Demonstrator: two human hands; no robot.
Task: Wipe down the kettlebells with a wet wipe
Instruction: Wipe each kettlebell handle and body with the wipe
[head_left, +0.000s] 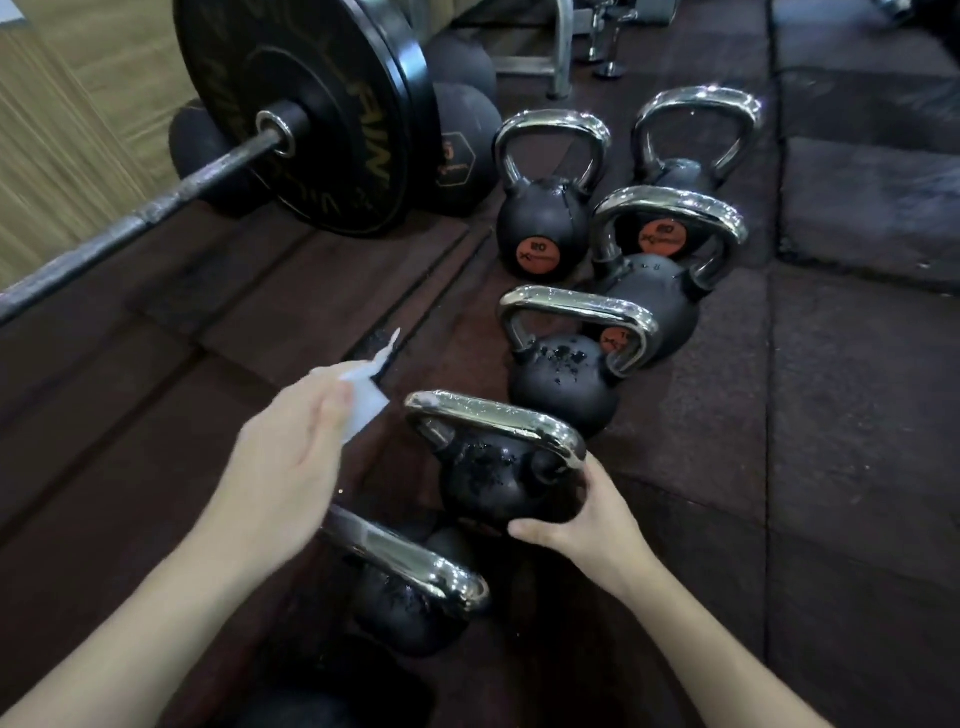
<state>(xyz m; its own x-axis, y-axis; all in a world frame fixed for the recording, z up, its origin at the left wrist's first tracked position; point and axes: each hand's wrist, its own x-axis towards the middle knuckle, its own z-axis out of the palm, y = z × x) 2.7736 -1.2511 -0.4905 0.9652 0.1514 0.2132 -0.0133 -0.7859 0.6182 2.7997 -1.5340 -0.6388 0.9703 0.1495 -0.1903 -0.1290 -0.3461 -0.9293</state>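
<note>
Several black kettlebells with chrome handles stand in a row on the dark rubber floor. My right hand (582, 525) grips the lower right side of the body of one kettlebell (498, 467) near the middle of the view. My left hand (291, 462) hovers to the left of that kettlebell's handle and pinches a white wet wipe (363, 400); the wipe is apart from the metal. Another kettlebell (410, 592) sits nearest to me, partly under my left forearm. Further kettlebells (566, 374) line up behind, two with orange labels (537, 252).
A loaded barbell with a big black plate (311, 109) lies across the left side, its bar (156, 208) running toward me. Dark medicine balls (462, 150) rest behind the plate. A raised dark mat (872, 208) borders the right. Chrome dumbbells (608, 47) stand at the back.
</note>
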